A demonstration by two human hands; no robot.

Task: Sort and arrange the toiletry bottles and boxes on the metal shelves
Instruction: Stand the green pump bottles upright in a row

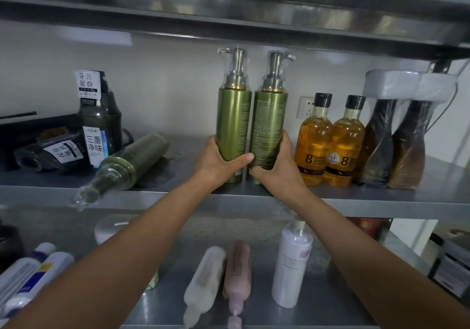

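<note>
Left grip (216, 162) curls round one green pump bottle (234, 122), right grip (278, 168) round the second green bottle (269, 122), both upright on the shelf (381, 199)

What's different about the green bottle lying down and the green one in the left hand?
The left-hand green bottle stands upright; the lying green bottle is on its side. The left hand grips the first; no hand touches the lying one, whose pump pokes past the shelf edge. Both are green pump bottles.
</note>
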